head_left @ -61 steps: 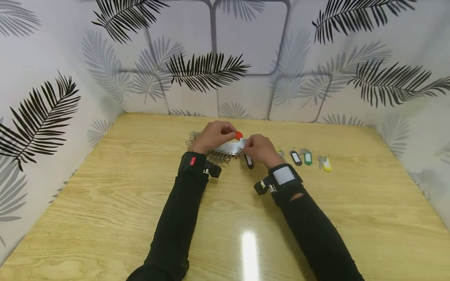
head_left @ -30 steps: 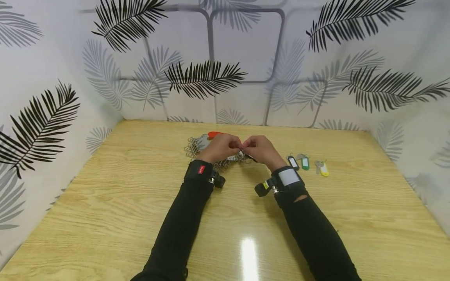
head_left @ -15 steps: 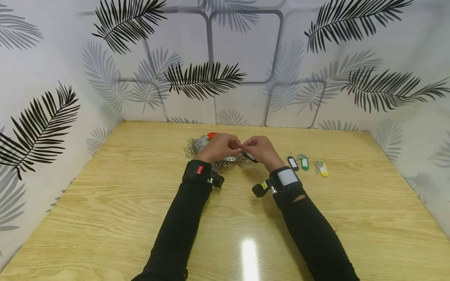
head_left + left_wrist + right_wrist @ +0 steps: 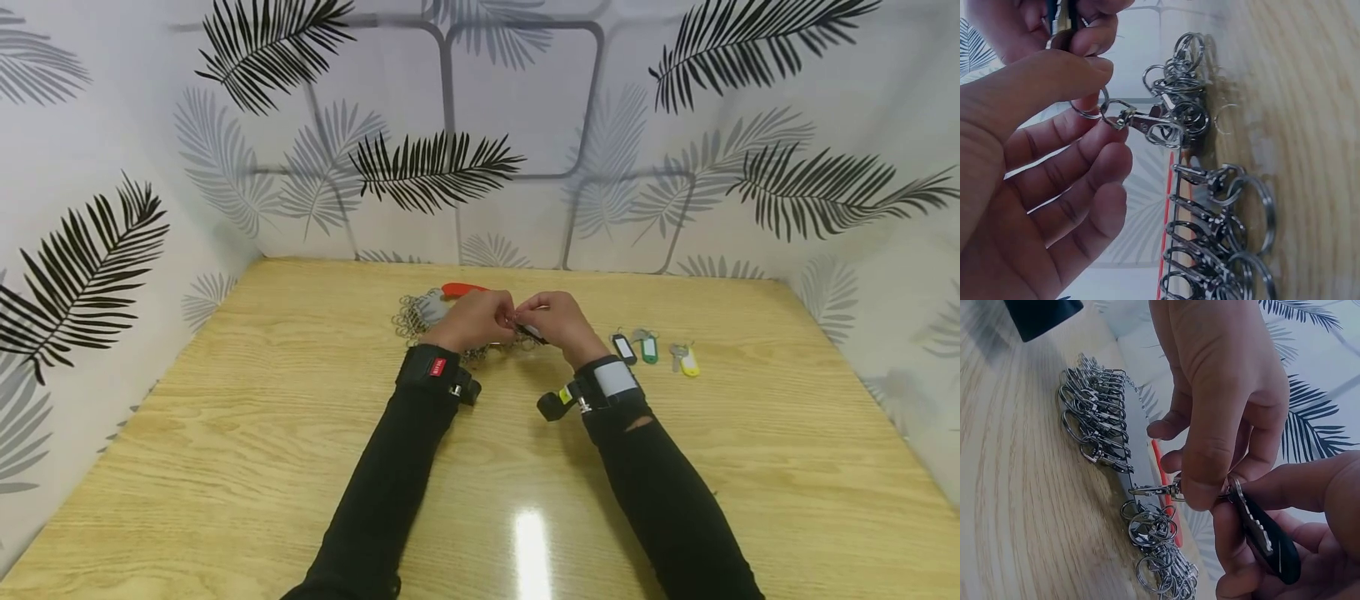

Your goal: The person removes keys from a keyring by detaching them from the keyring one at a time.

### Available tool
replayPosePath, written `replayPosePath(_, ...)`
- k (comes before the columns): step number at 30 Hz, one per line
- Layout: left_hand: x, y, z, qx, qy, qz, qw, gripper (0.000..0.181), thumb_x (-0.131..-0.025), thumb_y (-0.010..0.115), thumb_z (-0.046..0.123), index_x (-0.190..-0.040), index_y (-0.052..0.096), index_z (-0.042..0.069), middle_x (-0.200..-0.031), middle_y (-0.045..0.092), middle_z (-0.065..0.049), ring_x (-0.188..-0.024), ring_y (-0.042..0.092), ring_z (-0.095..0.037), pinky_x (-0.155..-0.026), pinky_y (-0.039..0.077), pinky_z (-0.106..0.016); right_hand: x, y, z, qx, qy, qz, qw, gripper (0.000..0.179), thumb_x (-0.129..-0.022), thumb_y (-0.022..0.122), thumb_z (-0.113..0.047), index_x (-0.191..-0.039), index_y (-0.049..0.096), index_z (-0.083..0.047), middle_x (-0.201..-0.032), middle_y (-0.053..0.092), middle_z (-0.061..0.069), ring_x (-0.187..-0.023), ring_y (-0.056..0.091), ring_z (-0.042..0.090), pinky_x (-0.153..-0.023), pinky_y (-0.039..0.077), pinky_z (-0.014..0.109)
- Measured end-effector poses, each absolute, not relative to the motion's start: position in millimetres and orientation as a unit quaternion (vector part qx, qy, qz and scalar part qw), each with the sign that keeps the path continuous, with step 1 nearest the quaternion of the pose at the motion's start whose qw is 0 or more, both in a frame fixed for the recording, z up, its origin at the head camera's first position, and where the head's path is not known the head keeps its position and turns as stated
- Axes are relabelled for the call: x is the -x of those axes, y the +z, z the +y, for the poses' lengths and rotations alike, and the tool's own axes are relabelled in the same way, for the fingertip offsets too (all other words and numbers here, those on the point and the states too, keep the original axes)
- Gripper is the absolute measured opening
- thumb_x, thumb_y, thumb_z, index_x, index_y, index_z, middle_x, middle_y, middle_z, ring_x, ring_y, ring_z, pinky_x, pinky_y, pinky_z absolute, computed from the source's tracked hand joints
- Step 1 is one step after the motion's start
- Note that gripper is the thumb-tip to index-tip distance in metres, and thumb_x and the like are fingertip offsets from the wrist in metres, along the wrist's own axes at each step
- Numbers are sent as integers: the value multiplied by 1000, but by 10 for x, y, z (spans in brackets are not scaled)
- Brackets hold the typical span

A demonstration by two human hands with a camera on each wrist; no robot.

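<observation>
My left hand [image 4: 474,320] pinches a split ring [image 4: 1087,114] between thumb and forefinger. The ring belongs to a swivel snap hook [image 4: 1152,490] clipped to the edge of a grey metal plate [image 4: 1137,415] with a red part [image 4: 461,289]. My right hand [image 4: 557,319] holds a black key tag [image 4: 1282,556] and its silver key [image 4: 1250,515] in its fingers. In the right wrist view, the key's head meets the pinched ring; whether it is threaded on cannot be told. Many similar hooks with rings [image 4: 1088,412] hang along the plate.
Right of my hands, a black key tag [image 4: 623,347], a green tag [image 4: 649,348] with a key, and a yellow tag [image 4: 690,362] with a key lie on the wooden table [image 4: 262,417]. A leaf-patterned backdrop [image 4: 525,217] rises behind the table's far edge.
Both hands have come together at one ring. The black tag, earlier partly below my right hand, is now up at its fingertips. Over the last half second my left hand has shifted slightly.
</observation>
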State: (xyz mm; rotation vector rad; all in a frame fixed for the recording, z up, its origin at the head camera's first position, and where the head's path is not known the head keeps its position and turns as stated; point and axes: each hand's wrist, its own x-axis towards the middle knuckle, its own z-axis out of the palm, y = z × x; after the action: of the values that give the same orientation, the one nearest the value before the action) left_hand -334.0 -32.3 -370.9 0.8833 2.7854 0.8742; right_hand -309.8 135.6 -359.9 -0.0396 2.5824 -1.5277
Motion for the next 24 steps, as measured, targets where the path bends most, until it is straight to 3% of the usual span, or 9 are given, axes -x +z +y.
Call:
replayPosePath(9, 3328, -3689, -344, -303, 291, 906, 50, 13, -90, 67, 11, -102, 63, 11, -85, 60, -2, -76, 56, -17, -69, 47, -31, 3090, -3599, 1389, 31, -504, 859, 81, 17, -94, 63, -18, -104, 66, -5, -118, 63, 12, -109, 56, 26, -80, 44, 34)
replayPosePath(16, 3286, -3666, -355, -305, 287, 907, 52, 20, -90, 68, 12, -109, 64, 6, -88, 61, -2, -78, 57, -16, -71, 48, -30, 3078, -3631, 1414, 50, -488, 869, 68, 17, -94, 63, -17, -105, 66, -4, -115, 64, 13, -108, 56, 27, -88, 46, 39)
replayPosePath(24, 3286, -3664, -357, -312, 293, 903, 46, 17, -90, 67, 11, -107, 63, 8, -88, 62, -2, -78, 58, -15, -72, 48, -30, 3102, -3659, 1437, 34, -487, 870, 69, 19, -96, 60, -17, -107, 67, -4, -114, 64, 14, -99, 59, 25, -80, 47, 33)
